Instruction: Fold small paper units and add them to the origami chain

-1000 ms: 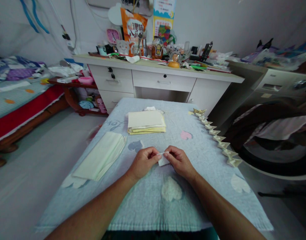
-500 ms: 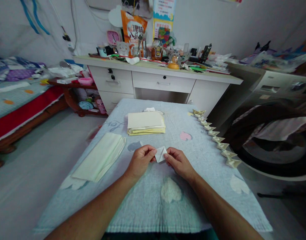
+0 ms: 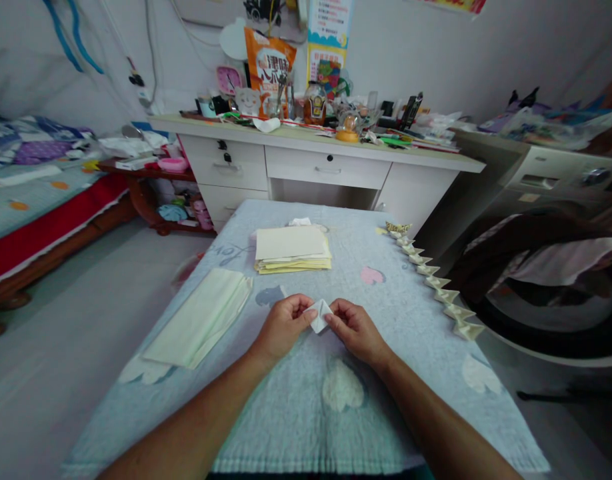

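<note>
Between my two hands, a small folded piece of white paper (image 3: 321,317) is held just above the cloth-covered table (image 3: 296,413). My left hand (image 3: 287,325) pinches its left corner, thumb on top. The right corner is gripped by my right hand (image 3: 355,328), also with the thumb in front. The paper looks diamond-shaped with a crease down its middle. Beyond my hands lies a stack of cream and yellow paper sheets (image 3: 292,243). Left of my left hand rests a pile of long pale-green paper (image 3: 201,317).
A row of folded paper pieces (image 3: 439,283) runs along the table's right side. Behind the table stands a white desk (image 3: 331,165) crowded with jars and small items. A washing machine (image 3: 556,187) is at the right, a bed (image 3: 46,193) at the left.
The paper has turned and dropped slightly toward me, its shape now more like an upright diamond with a central crease. Both hands have come a little closer together.
</note>
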